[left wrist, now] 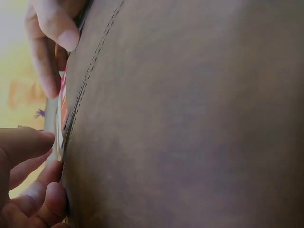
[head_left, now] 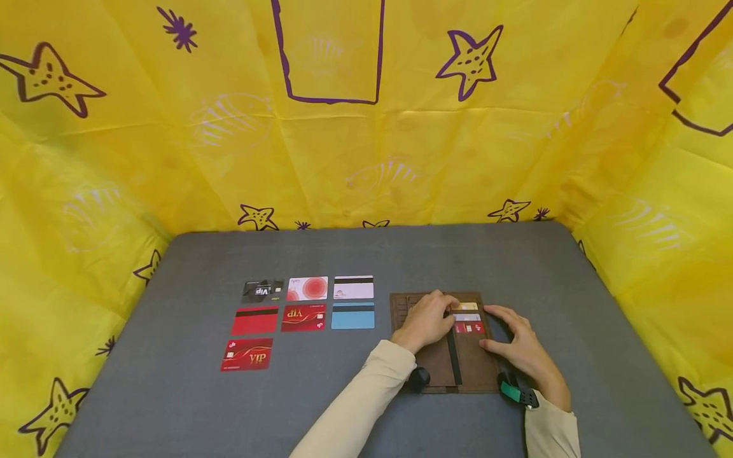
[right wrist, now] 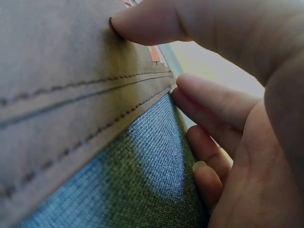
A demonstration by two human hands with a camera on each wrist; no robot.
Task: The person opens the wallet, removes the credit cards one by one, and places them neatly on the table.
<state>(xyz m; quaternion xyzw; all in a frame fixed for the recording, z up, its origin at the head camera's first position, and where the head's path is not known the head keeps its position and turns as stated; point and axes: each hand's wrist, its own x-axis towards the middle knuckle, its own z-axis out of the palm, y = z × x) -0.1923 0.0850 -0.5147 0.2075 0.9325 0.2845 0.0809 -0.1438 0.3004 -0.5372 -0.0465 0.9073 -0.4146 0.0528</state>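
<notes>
A brown wallet [head_left: 436, 372] lies spread open on the table. My left hand [head_left: 428, 321] is over its upper middle, fingers bent and touching near the left ends of the cards; its exact contact is partly hidden. In the right-hand panel's slots sit a yellowish card [head_left: 466, 306], a pale card [head_left: 467, 317] and a red card [head_left: 469, 328]. At the wallet's right edge is my right hand [head_left: 523, 346]. Its thumb [right wrist: 142, 26] rests on the panel while the other fingers extend loosely beside the edge.
Left of the wallet, several cards lie in rows, among them a black card [head_left: 263, 291], a blue card [head_left: 352, 316] and a red VIP card [head_left: 247, 354]. The grey table [head_left: 172, 318] borders a yellow patterned cloth [head_left: 321, 172] behind and at the sides.
</notes>
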